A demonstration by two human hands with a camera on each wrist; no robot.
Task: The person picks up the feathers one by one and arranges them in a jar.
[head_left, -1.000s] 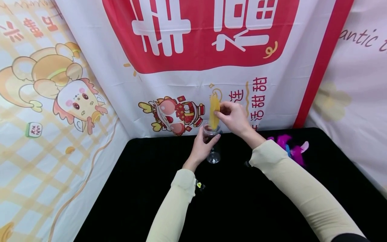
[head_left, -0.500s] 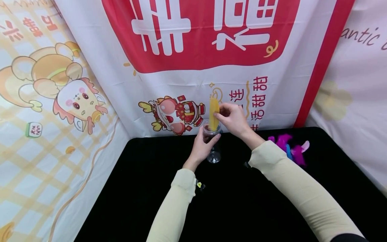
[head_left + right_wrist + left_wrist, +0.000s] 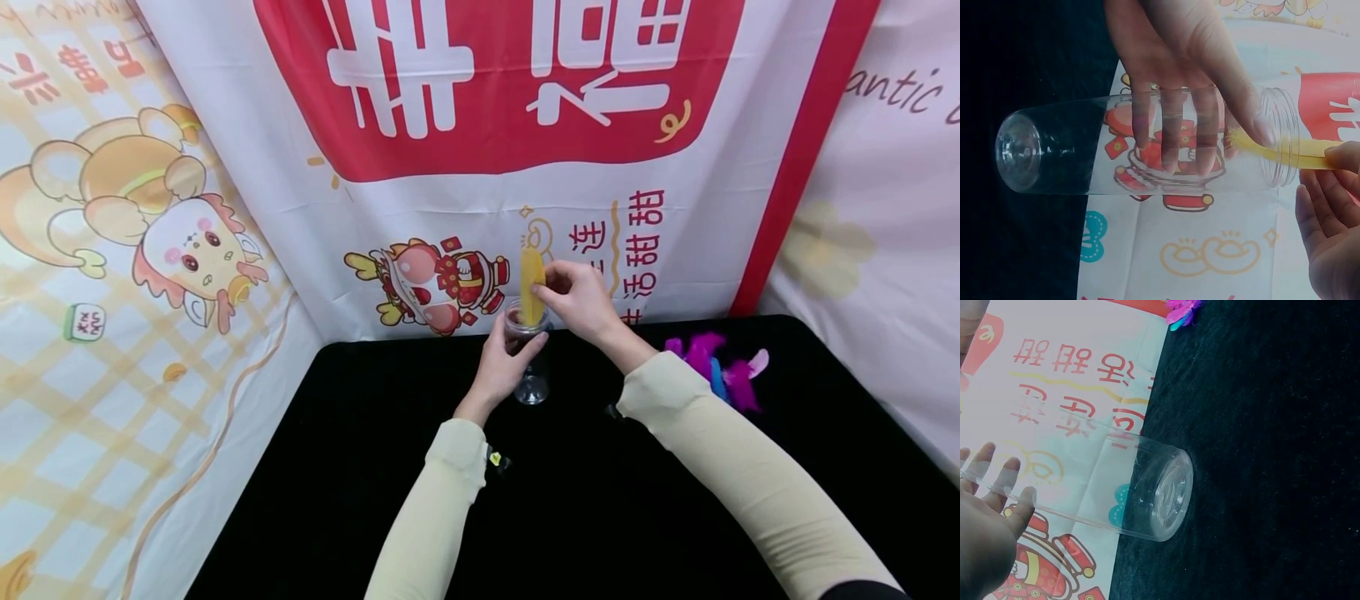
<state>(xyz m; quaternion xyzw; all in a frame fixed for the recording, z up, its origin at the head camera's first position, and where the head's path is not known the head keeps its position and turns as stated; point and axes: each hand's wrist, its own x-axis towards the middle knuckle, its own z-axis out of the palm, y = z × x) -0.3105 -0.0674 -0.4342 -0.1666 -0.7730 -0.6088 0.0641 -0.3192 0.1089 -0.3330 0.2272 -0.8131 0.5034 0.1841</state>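
Left hand [image 3: 497, 367] grasps the clear jar [image 3: 1154, 181] below its mouth, thumb near the neck, fingers wrapped round and visible through the wall. Right hand [image 3: 583, 298] pinches the yellow feather [image 3: 532, 287] between thumb and fingers – fuzzy end inside the jar's neck, the rest sticking out past the rim. Jar sits over the far part of the black table [image 3: 592, 508]; cannot tell whether its base touches. Off to the right, well apart – a purple, pink and blue clump [image 3: 705, 354]. Behind, a red-and-white banner [image 3: 465, 158].
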